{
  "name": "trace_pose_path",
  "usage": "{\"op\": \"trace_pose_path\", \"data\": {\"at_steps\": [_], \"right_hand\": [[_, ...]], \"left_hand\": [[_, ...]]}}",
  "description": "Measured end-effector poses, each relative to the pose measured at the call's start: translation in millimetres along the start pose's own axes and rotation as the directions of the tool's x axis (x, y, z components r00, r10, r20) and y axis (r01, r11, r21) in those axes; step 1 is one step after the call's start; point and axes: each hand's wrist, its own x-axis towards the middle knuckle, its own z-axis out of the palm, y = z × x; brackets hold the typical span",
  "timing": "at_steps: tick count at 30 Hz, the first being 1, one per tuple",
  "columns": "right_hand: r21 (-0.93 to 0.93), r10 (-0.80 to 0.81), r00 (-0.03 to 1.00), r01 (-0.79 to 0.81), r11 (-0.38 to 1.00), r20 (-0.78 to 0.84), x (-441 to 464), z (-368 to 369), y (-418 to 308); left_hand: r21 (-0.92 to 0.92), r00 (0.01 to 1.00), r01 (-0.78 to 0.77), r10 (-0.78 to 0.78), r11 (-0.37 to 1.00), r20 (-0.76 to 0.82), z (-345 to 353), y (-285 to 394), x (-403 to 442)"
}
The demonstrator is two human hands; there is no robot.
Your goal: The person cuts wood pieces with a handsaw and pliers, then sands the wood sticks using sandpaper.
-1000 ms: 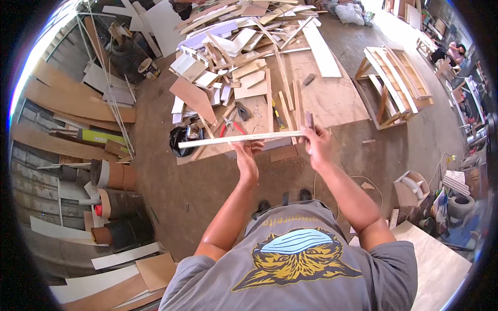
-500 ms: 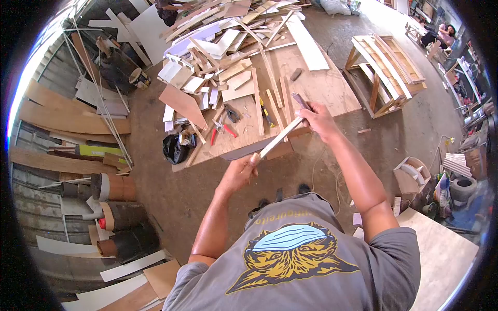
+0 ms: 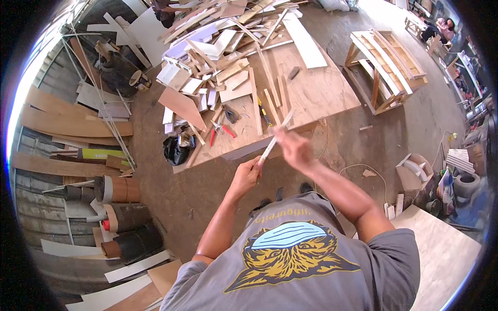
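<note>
My left hand [image 3: 246, 177] is closed round the lower end of a thin pale wooden strip [image 3: 266, 152], which slants up and away from me. My right hand [image 3: 294, 148] is blurred by motion, its fingers bent at the strip's side near the upper part; whether it grips anything is too smeared to tell. Beyond the hands stands a wooden worktable [image 3: 332, 98]. On it lie red-handled pliers [image 3: 222, 130], a black and yellow tool [image 3: 265, 114], a small dark block [image 3: 294, 72] and several wood strips.
Wood offcuts [image 3: 233, 78] are heaped over the table's far left. A black bag [image 3: 176, 150] is at its near left corner. At the right stand a slatted wooden frame [image 3: 381, 67] and a small curved wooden piece [image 3: 413, 173]. Rolls [image 3: 122, 189] lie left. A person [image 3: 445, 31] sits far right.
The strip, level across both hands a second ago, now slants steeply away from me. My right hand has moved down and left along it since the last frame; my left hand has closed round the near end.
</note>
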Motion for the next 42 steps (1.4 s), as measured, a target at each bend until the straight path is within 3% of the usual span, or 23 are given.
{"op": "trace_pose_path", "data": {"at_steps": [1, 4, 5, 6, 8, 11, 14, 15, 18, 19, 22, 23, 26, 27, 30, 31, 34, 35, 38, 39, 42], "right_hand": [[-0.012, -0.109, 0.991, 0.11, 0.994, 0.074, -11, 7, -5], [-0.086, -0.159, 0.98, 0.17, 0.982, 0.123, -6, -3, -5], [-0.116, -0.093, 0.993, 0.101, 0.988, 0.07, 7, -14, -6], [-0.019, -0.039, 0.982, 0.036, 0.999, -0.183, 19, -4, 5], [-0.065, -0.037, 0.996, 0.032, 0.997, -0.077, 9, 3, 4], [-0.048, -0.228, 0.959, 0.239, 0.97, 0.171, -10, 3, -26], [-0.113, -0.006, 0.999, 0.01, 0.994, 0.033, 21, 6, 12], [-0.067, 0.005, 0.987, -0.017, 0.998, -0.163, 35, 10, 21], [-0.108, -0.225, 0.967, 0.238, 0.965, 0.115, 9, 15, -5], [-0.017, -0.291, 0.942, 0.298, 0.954, 0.167, 3, 14, -14], [-0.037, -0.068, 0.99, 0.074, 0.997, 0.126, 30, 3, -1], [-0.111, -0.04, 0.997, 0.033, 0.993, -0.06, 32, 15, 16], [-0.08, -0.166, 0.979, 0.176, 0.981, 0.116, 9, 37, -4], [0.0, -0.307, 0.94, 0.311, 0.95, 0.149, 0, 38, -17], [-0.102, -0.27, 0.938, 0.297, 0.949, 0.218, 16, 28, -11], [-0.163, -0.162, 0.98, 0.179, 0.97, 0.113, 29, 28, -2], [-0.146, -0.199, 0.979, 0.204, 0.968, 0.047, 31, 29, -11], [-0.132, -0.307, 0.933, 0.333, 0.933, 0.186, 23, 23, -20], [-0.18, -0.351, 0.927, 0.37, 0.911, 0.129, 26, 25, 6], [-0.17, -0.225, 0.968, 0.242, 0.955, 0.109, 39, 27, 23], [-0.142, -0.029, 0.988, 0.007, 0.99, -0.151, 52, 18, 28]], "left_hand": [[0.002, 1.0, 0.011, -0.011, 1.0, -0.024, 3, -5, 2], [-0.031, 0.997, 0.025, -0.027, 0.999, -0.065, 8, 1, 0], [-0.051, 0.997, 0.031, -0.034, 0.998, -0.074, 9, 5, -3], [-0.058, 0.996, 0.044, -0.048, 0.997, -0.076, 10, 7, -3], [-0.073, 0.994, 0.06, -0.066, 0.996, -0.081, 10, 11, 0], [-0.017, 0.99, 0.092, -0.093, 0.996, -0.105, 10, 8, 2], [-0.069, 0.991, 0.023, -0.032, 0.997, -0.131, 8, 8, -6], [-0.046, 0.989, 0.039, -0.045, 0.998, -0.141, 9, 6, -10], [-0.003, 0.985, 0.043, -0.043, 0.999, -0.169, 10, 0, -7], [-0.012, 0.983, 0.037, -0.038, 0.999, -0.18, 12, -6, -10], [-0.06, 0.986, 0.049, -0.058, 0.997, -0.159, 7, -10, -14], [-0.081, 0.987, 0.062, -0.073, 0.995, -0.144, 5, -11, -18], [-0.095, 0.982, 0.07, -0.085, 0.993, -0.167, 5, -19, -15], [-0.084, 0.98, 0.051, -0.066, 0.995, -0.188, 5, -19, -14], [-0.039, 0.975, 0.038, -0.046, 0.999, -0.219, 2, -17, -18], [-0.021, 0.975, 0.057, -0.06, 0.998, -0.213, -2, -10, -20], [0.008, 0.976, 0.073, -0.07, 0.997, -0.204, -3, -14, -21], [0.019, 0.978, 0.068, -0.063, 0.997, -0.201, -3, -16, -18], [-0.026, 0.97, 0.011, -0.017, 1.0, -0.244, 3, -20, -23], [-0.02, 0.976, 0.017, -0.021, 1.0, -0.219, 2, -19, -25], [-0.074, 0.985, 0.055, -0.066, 0.996, -0.16, 0, -14, -26]]}}
